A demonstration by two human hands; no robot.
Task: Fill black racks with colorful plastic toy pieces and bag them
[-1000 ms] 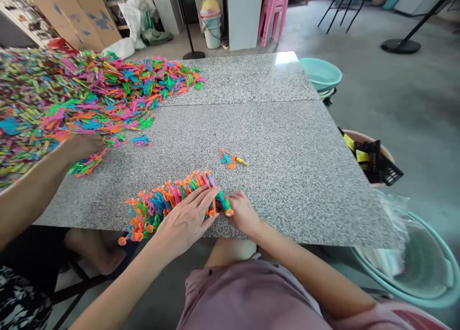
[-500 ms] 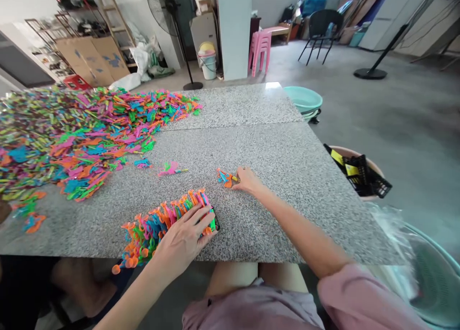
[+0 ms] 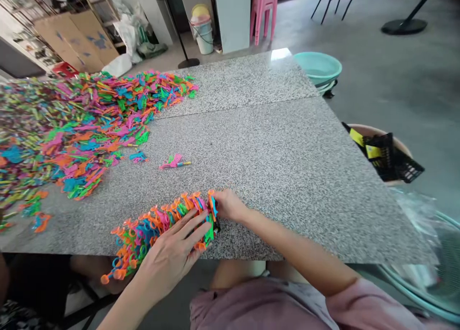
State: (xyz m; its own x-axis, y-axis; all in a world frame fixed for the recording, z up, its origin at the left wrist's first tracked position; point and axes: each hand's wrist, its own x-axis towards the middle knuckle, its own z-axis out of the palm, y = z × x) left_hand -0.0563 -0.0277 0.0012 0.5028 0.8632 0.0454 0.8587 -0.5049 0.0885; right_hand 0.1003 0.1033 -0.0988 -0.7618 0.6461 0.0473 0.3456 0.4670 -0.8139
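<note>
Hands closing a row of small, bright plastic toys (image 3: 158, 227) at the near edge of the speckled granite table (image 3: 287, 167).

Our left hand (image 3: 172, 253) lies flat on the row, fingers spread. Our right hand (image 3: 226, 205), out by a loose orange-blue piece half a second ago, now pinches it against the row's right end. A pink-green piece (image 3: 174, 162) lies apart, near the multicoloured heap (image 3: 72, 114).

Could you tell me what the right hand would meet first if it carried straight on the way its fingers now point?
The right hand points left, so it meets the row of stacked toys it already touches.
</note>
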